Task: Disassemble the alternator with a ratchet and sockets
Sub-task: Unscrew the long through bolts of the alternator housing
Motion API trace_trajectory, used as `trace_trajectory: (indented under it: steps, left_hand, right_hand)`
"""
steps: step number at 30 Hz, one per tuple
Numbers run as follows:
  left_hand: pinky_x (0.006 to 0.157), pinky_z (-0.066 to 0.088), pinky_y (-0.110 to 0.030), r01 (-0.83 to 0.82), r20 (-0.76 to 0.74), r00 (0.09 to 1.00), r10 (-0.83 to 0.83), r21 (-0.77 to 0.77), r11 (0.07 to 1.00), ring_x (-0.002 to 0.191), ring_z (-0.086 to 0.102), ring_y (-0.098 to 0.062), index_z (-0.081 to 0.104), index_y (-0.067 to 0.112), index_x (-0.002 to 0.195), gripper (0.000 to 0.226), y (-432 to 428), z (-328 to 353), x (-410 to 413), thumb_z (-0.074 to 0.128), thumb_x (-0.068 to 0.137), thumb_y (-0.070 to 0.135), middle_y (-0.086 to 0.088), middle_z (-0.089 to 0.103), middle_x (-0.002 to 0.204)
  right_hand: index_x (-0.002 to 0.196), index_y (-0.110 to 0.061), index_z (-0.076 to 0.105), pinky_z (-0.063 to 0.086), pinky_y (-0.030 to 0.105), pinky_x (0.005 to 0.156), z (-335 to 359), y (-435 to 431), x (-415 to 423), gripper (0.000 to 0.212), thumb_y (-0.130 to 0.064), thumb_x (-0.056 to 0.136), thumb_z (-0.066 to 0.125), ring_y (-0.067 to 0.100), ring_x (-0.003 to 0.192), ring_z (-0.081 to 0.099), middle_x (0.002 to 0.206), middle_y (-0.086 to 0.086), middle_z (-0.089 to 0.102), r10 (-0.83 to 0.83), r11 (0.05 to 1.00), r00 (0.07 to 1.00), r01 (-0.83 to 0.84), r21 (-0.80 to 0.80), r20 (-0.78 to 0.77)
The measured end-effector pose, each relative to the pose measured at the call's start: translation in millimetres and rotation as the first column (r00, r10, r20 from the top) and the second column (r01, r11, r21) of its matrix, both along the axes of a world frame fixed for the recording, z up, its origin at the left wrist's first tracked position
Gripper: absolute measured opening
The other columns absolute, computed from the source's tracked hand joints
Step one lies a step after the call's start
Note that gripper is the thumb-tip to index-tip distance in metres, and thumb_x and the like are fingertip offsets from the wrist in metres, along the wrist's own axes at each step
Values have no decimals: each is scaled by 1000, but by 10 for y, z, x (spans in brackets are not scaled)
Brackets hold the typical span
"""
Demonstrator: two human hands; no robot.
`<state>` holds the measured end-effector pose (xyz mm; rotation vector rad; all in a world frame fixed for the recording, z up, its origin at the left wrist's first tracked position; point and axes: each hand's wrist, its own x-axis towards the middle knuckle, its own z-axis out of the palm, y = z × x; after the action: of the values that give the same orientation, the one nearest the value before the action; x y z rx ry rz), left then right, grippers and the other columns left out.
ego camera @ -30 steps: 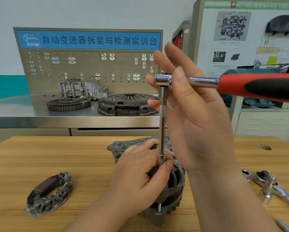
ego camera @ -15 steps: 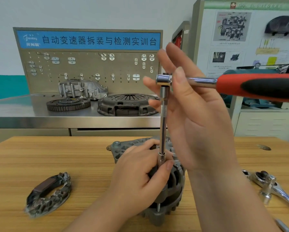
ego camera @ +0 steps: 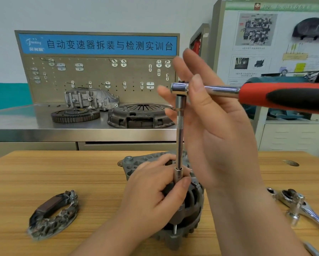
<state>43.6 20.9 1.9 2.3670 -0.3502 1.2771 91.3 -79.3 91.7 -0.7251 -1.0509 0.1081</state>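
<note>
The grey alternator (ego camera: 193,206) stands on the wooden table (ego camera: 62,172). My left hand (ego camera: 151,193) grips its top, and the thumb lies against the small socket (ego camera: 178,174). A long chrome extension bar (ego camera: 179,137) rises straight up from the socket to the head of a ratchet with a red and black handle (ego camera: 284,97), which points right. My right hand (ego camera: 219,135) holds the ratchet's neck between the thumb in front and straight, spread fingers behind. The fastener under the socket is hidden.
A removed dark rectifier part (ego camera: 53,213) lies on the table at the left. A second chrome ratchet (ego camera: 302,209) lies at the right edge. Behind, a steel bench carries a flywheel (ego camera: 75,115), a clutch cover (ego camera: 140,115) and a housing (ego camera: 90,98).
My right hand's fingers have shifted slightly around the ratchet head. The left hand, alternator and extension stay where they were.
</note>
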Motion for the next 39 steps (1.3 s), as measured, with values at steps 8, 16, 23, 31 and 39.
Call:
trace_trajectory:
  steps: [8, 16, 23, 31, 39]
  left_hand:
    - [62, 32, -24, -16, -17, 1000, 17, 4, 1000, 69, 46, 4, 37, 28, 67, 27, 3, -7, -11, 40, 93, 32, 27, 43, 73]
    - [58, 35, -30, -4, -32, 999, 3, -24, 1000, 65, 46, -6, 38, 29, 66, 31, 7, -2, -15, 39, 95, 39, 14, 45, 67]
    - [56, 36, -30, -8, -22, 1000, 7, -24, 1000, 64, 44, -4, 40, 23, 64, 31, 10, -7, -8, 41, 94, 33, 10, 46, 67]
    - [58, 40, -35, -21, -59, 998, 20, -19, 1000, 65, 49, -9, 50, 19, 66, 44, 14, -3, -11, 34, 98, 43, 8, 48, 65]
    - [57, 38, -31, -33, -30, 999, 32, -10, 999, 65, 45, -3, 43, 26, 66, 31, 17, -18, 5, 39, 95, 34, 12, 46, 64]
  right_hand:
    - [117, -25, 59, 51, 32, 81, -11, 20, 23, 41, -47, 84, 46, 20, 92, 71, 109, -2, 74, 113, 987, 985, -126, -95, -131]
    - [114, -30, 64, 50, 29, 82, 0, 21, -39, 27, -33, 90, 51, 20, 102, 69, 124, -8, 67, 78, 996, 997, -78, -30, -18]
    - [125, -25, 55, 54, 26, 65, -13, 41, -17, 46, -47, 88, 39, 19, 78, 71, 104, -2, 75, 243, 961, 955, -261, -91, -172]
    - [115, -27, 64, 51, 27, 72, -2, 23, -34, 29, -31, 91, 49, 21, 93, 70, 125, -6, 67, 120, 992, 991, -121, -29, -51]
    - [113, -27, 64, 52, 25, 67, -10, 24, -25, 27, -39, 91, 52, 16, 87, 69, 112, -5, 72, 89, 995, 993, -92, -43, -75]
